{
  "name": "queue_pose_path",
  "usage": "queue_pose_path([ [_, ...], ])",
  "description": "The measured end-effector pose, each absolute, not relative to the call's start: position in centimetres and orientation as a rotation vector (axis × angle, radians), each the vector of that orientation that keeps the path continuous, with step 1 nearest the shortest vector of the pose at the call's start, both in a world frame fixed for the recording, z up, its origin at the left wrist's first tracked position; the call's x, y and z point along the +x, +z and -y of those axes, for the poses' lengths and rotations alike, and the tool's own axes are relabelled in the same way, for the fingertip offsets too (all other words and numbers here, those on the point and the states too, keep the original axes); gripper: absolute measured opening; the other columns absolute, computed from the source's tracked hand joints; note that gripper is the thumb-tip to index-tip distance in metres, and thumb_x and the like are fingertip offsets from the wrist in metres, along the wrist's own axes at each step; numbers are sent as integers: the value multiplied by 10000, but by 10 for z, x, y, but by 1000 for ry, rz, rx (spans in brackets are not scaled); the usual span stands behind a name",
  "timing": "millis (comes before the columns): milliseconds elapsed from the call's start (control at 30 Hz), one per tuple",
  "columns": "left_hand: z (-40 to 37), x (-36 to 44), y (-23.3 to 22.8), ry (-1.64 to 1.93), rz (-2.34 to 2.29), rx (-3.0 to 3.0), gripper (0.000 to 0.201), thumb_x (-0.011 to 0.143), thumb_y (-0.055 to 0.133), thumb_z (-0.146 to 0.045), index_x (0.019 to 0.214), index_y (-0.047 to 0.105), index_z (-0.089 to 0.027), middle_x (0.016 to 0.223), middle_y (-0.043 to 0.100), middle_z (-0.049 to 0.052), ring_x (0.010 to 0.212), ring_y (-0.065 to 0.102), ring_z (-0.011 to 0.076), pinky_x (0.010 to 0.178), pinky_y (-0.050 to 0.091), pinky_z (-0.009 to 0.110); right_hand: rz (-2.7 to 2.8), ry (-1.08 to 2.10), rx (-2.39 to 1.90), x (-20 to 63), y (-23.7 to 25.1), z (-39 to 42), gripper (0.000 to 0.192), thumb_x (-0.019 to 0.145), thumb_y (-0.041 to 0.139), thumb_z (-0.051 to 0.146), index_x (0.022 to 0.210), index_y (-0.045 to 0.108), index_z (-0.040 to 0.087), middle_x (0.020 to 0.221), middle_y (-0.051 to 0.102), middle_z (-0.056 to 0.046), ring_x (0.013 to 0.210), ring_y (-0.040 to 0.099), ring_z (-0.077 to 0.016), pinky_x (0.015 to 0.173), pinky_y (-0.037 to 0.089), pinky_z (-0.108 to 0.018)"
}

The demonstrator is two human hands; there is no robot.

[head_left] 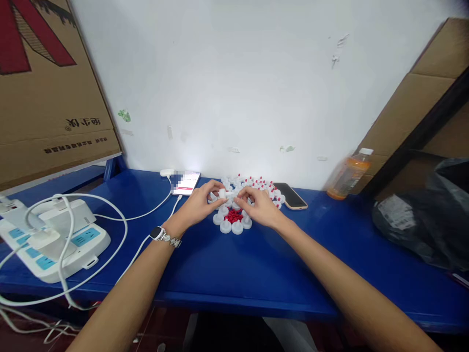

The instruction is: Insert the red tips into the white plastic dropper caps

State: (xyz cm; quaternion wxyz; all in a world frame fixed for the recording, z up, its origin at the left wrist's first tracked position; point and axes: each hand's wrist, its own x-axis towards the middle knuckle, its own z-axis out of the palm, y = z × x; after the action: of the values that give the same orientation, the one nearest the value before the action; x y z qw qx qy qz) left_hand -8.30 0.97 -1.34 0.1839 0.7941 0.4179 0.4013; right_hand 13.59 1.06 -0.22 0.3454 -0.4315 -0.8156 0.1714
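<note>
My left hand [203, 199], with a watch on its wrist, pinches a white plastic nozzle cap [222, 194] held on its side above the table. My right hand [259, 203] has its thumb and fingers closed at the narrow end of the same cap; anything small between those fingertips is hidden. Below the hands, several white nozzle caps [237, 227] stand in a ring around a heap of small red tips [234, 215]. Behind the hands are more white caps with red tips on their spouts [261, 182].
On the blue table [220, 274] lie a lit phone [185, 184] with a cable and a dark phone [290, 195]. A power strip [51, 244] with looped white cables is at left. An orange bottle [349, 174] and a black bag [414, 220] stand at right.
</note>
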Motion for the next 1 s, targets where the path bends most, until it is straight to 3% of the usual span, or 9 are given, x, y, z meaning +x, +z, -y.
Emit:
queue_pose_path([
  [100,-8,-80,-14,1132,-1184,2254,377,898,605,-484,1172,570,-227,1134,676,67,987,638,211,825,497,349,2014,693,-916,129,2,-17,253,898,574,406,1026,627,194,769,666,-8,703,582,-150,694,431,-291],
  [333,-26,-82,-9,1272,-1331,2330,370,928,550,-492,1154,623,-208,1083,644,72,968,610,207,815,510,337,1937,852,-795,108,18,-56,144,828,641,291,894,633,163,739,704,-33,687,647,-155,632,468,-267],
  [500,-71,-91,-8,1133,-1576,2342,355,907,584,-357,1207,607,-170,1167,649,105,964,632,223,891,509,379,2038,690,-918,86,22,-113,24,800,617,161,820,626,151,702,725,-41,645,663,-144,623,476,-242],
  [667,-103,-95,-18,1026,-1705,2202,333,889,503,-152,1199,626,-144,1186,686,117,1031,665,227,939,507,349,2243,527,-1095,63,13,-156,112,795,581,84,816,679,134,734,751,-58,686,678,-144,653,480,-219],
  [900,-108,-100,-37,938,-1673,2166,389,824,440,-9,1114,672,-127,1121,738,111,1066,689,208,962,520,308,2450,496,-1102,58,3,-168,136,806,617,156,758,744,137,696,740,-39,667,651,-145,633,446,-213],
  [1000,-103,-99,-39,923,-1655,2162,396,832,435,-14,1141,655,-126,1115,742,106,1054,695,202,940,538,300,2359,360,-1169,71,4,-169,242,881,529,219,875,758,140,768,746,-53,704,644,-150,661,437,-226],
])
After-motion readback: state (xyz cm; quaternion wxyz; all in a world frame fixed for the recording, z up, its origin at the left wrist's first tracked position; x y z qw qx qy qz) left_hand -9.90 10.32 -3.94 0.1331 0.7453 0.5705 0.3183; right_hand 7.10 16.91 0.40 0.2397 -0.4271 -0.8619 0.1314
